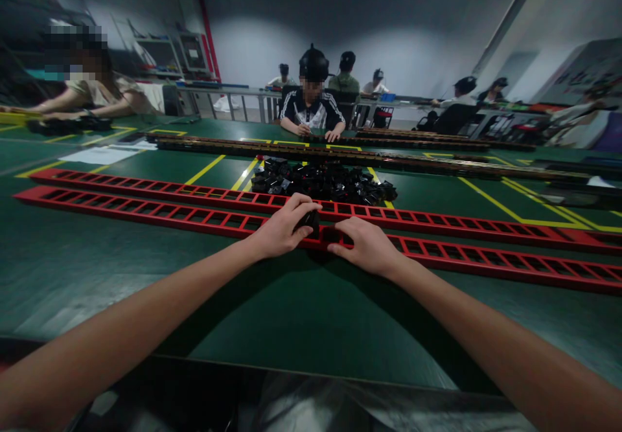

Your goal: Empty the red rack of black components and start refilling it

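Observation:
Two long red slotted rails (204, 221) lie side by side across the green table. My left hand (286, 228) is closed on a small black block-like part (310, 223), held upright at the nearer rail. Just to the right, my right hand (364, 243) rests on the same rail, thumb and fingers curved apart across its edges, with no part visible between them. Beyond the rails lies a heap of small black parts (321, 182), some with shiny surfaces.
Long dark strips (340, 155) run across the table behind the heap. White paper sheets (104, 153) lie at the left, and yellow tape lines (207, 168) mark the table top. A person (312, 105) works opposite; another (92, 82) sits at the left.

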A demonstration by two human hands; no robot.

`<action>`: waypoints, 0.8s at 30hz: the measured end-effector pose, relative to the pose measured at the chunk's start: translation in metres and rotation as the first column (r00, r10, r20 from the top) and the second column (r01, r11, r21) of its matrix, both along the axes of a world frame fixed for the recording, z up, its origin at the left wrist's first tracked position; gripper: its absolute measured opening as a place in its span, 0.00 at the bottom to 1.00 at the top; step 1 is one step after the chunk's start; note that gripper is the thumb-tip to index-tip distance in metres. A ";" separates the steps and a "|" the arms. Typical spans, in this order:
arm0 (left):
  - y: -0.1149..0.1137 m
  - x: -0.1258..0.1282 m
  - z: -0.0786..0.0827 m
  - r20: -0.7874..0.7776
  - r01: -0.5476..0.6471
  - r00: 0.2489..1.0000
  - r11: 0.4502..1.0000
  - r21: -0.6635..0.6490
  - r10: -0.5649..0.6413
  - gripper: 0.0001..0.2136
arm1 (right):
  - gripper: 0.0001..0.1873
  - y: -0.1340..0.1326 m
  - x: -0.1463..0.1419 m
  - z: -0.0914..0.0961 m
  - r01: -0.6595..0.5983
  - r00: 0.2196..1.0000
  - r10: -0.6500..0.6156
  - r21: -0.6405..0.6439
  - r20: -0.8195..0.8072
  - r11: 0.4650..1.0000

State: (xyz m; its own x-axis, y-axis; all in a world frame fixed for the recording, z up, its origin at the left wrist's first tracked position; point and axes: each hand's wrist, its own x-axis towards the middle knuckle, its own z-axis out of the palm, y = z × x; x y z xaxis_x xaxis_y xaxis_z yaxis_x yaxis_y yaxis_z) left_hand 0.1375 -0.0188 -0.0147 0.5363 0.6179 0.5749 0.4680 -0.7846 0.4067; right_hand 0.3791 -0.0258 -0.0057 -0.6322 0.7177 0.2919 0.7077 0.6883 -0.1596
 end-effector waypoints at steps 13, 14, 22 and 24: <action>-0.002 -0.004 0.005 -0.146 0.140 0.980 0.990 0.013 -0.136 0.09 | 0.20 0.001 0.001 -0.001 -0.006 1.000 0.006 -0.020 0.000 1.000; -0.002 -0.004 0.004 -0.132 0.142 0.982 0.990 0.023 -0.138 0.07 | 0.20 0.001 0.001 -0.001 -0.005 1.000 0.005 -0.021 0.003 1.000; 0.001 0.006 0.002 -0.068 0.156 0.986 0.986 0.058 -0.152 0.04 | 0.17 0.001 0.001 0.000 -0.029 1.000 0.028 -0.015 -0.005 0.999; 0.001 0.007 0.000 -0.047 0.113 0.993 0.992 0.056 -0.110 0.09 | 0.15 0.001 0.001 0.001 -0.030 1.000 0.030 -0.015 -0.008 0.999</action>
State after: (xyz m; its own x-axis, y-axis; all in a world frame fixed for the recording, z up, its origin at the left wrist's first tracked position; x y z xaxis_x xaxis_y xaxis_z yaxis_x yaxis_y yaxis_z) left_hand 0.1446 -0.0174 -0.0146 0.6251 0.5189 0.5831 0.3926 -0.8547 0.3396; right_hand 0.3797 -0.0253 -0.0043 -0.6515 0.7024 0.2867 0.6851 0.7070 -0.1756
